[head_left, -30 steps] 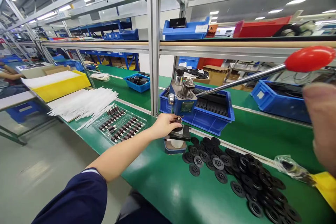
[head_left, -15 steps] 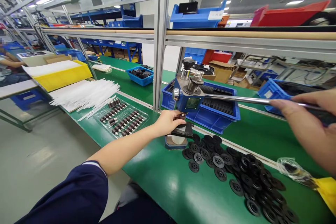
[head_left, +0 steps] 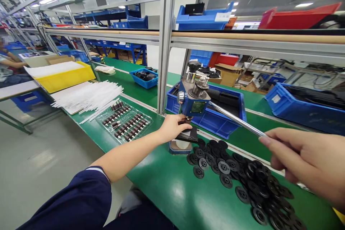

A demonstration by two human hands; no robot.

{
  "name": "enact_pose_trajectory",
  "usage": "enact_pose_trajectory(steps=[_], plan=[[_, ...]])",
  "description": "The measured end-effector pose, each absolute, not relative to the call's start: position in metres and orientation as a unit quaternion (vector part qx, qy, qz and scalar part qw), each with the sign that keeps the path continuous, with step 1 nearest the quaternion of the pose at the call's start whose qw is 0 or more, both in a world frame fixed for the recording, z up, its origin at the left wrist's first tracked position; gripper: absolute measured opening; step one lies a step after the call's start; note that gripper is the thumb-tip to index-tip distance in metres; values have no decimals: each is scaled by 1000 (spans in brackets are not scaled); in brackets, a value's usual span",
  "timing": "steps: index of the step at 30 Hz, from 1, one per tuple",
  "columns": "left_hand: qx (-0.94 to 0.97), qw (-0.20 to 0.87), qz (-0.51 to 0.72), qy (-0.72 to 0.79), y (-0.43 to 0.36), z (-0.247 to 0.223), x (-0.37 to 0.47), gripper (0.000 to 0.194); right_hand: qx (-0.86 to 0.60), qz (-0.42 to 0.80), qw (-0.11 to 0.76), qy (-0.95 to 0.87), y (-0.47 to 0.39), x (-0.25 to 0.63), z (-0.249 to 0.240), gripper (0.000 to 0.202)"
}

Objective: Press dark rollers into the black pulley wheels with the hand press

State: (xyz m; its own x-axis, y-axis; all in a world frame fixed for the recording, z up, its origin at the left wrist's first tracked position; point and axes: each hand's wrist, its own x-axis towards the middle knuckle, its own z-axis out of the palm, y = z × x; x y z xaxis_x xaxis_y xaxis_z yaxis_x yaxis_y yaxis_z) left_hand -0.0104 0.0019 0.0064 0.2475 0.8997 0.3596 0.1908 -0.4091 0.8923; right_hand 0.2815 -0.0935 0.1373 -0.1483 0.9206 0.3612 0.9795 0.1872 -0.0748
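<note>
A blue hand-lever press (head_left: 192, 97) stands on the green bench. Its metal lever (head_left: 234, 116) slants down to the right, with my right hand (head_left: 302, 152) wrapped around the end. Under the press head, my left hand (head_left: 172, 126) pinches a small dark-brown part (head_left: 188, 119), mostly hidden by the fingers and the ram. Just below those fingers is the black plate (head_left: 190, 136) on the press base. Black slotted discs (head_left: 224, 167) lie in a loose pile to the right of the base. Left of my forearm, a clear plastic tray (head_left: 147, 119) holds rows of dark-brown cylinders with light shafts.
Behind the press sits a blue bin (head_left: 212, 124) of black strips; another blue bin (head_left: 304, 109) is at right. White strips (head_left: 91, 95) and a yellow box (head_left: 64, 79) lie left. An aluminium post (head_left: 165, 50) rises beside the press. A person (head_left: 10, 61) sits far left.
My right hand has pulled the lever downward, from nearly level to a clear slant. My left hand stays under the press head, its thumb slightly lower.
</note>
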Motion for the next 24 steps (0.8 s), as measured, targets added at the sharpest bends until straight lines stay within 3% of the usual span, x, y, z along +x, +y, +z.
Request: enact_pose_trajectory(steps=[3,13,24], plan=[[688,383,474,395,3,4,-10,28,-637,-66,98,-762,-97,277,130,55],[686,372,474,407,0,6,-10,27,-666,-101,111,-731,-112,259,102,47],[692,335,476,426,-2,8,-10,26,-681,59,108,-722,-107,259,115,58]])
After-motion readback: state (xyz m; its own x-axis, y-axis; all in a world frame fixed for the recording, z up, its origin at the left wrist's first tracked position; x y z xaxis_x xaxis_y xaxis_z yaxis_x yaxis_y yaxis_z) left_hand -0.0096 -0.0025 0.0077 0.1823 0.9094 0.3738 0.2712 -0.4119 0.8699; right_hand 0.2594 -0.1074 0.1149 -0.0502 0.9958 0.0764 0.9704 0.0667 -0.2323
